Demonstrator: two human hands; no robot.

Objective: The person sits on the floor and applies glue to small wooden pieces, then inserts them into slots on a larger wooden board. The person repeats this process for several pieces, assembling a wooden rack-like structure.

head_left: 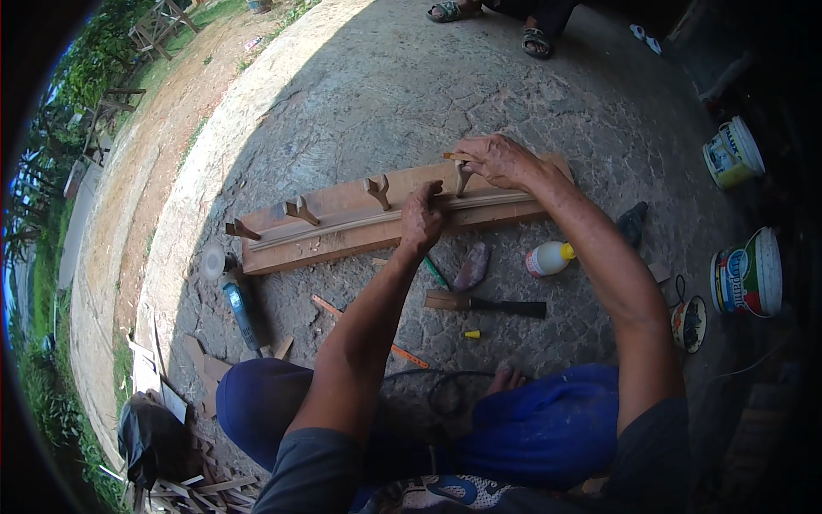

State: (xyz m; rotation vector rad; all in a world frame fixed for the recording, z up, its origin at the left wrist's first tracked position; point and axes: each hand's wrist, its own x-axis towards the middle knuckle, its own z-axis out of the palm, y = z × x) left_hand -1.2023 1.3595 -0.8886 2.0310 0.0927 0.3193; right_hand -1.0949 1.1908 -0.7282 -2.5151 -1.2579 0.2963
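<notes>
A long wooden plank (pixel 325 250) lies across the ground in front of me. Thin wooden strips (pixel 342 224) run lengthwise on it, held among several notched wooden pegs (pixel 377 194) standing up from the plank. My left hand (pixel 422 216) is closed over the strips near the middle, thumb and fingertips bent around them. Farther right, my right hand (pixel 503 163) pinches a small orange-brown wooden piece (pixel 458 157) at the top of another notched peg (pixel 462 178). Part of that peg and the right hand's fingertips hide each other.
Nearer me lie an angle grinder (pixel 240 308), a wood-handled chisel (pixel 479 302), a yellow-capped glue bottle (pixel 548 258), a dark stone-like lump (pixel 473 265) and an orange ruler (pixel 409 356). Paint buckets (pixel 747 272) stand right. Wood scraps (pixel 201 493) lie lower left. Another person's sandalled foot (pixel 537 41) is at the top.
</notes>
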